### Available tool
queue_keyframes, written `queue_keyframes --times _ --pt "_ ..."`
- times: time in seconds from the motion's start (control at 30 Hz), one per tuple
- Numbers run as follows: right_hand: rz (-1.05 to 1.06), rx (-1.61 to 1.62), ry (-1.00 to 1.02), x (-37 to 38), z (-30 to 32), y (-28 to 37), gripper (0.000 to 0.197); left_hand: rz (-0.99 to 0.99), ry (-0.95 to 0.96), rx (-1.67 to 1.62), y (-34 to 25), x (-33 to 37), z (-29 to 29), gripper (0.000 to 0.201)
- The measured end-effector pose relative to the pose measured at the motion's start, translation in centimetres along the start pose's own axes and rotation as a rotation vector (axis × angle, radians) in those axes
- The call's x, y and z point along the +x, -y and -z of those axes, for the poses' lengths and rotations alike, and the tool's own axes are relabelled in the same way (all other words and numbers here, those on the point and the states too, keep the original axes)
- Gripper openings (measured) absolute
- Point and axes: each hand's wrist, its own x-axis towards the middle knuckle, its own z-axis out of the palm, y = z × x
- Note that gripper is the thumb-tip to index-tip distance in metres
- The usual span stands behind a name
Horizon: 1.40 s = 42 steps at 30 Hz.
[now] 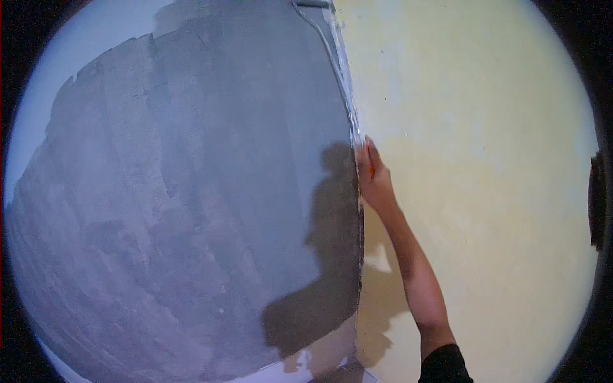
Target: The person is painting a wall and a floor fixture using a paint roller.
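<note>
My right hand (375, 177) is raised at the corner where two walls meet, with its fingers wrapped round the orange handle of a paint roller. The long thin frame of the paint roller (324, 42) runs up from the hand along the corner and bends over at the top. Its grey roller head lies against the grey-painted wall (191, 127), partly cut off by the upper edge. Right beside the hand is the pale yellow wall (485, 191). My left hand is out of the picture.
Pale unpainted strips (96, 45) border the grey coat at the upper left and bottom. A dark shadow falls across the grey wall left of the corner. At the far right edge sits a dark upright object (597, 201), whose kind I cannot make out.
</note>
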Motion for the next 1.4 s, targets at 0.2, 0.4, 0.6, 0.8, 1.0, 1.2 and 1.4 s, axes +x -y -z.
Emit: queue_keyframes --times 0.2,0.4,0.6,0.8,1.0,1.2,1.4 --pt "0.065 0.016 -0.035 0.2 0.1 0.8 0.056 -0.006 0.007 -0.041 1.3 -0.2 -1.2 0.031" --pt "-0.054 0.072 -0.021 -9.9 -0.4 -3.5 0.062 -0.046 -0.011 -0.073 0.4 1.9 0.1 0.031" --pt "-0.199 0.149 0.036 -8.7 2.5 1.0 0.072 -0.026 -0.013 -0.094 1.9 0.2 0.3 0.030" --pt "-0.286 0.155 0.065 -7.5 5.9 2.7 0.066 -0.003 0.028 -0.105 4.2 -2.8 0.3 0.030" --pt "-0.231 -0.068 0.031 -5.6 6.9 5.2 0.058 -0.015 0.025 -0.138 5.4 -2.2 -0.2 0.030" --pt "-0.024 0.055 -0.124 1.3 6.4 6.0 0.056 -0.043 -0.013 -0.185 4.0 0.0 0.4 0.030" --pt "0.008 0.091 -0.074 8.6 7.2 7.4 0.048 -0.056 -0.018 -0.222 4.1 0.1 0.1 0.030"
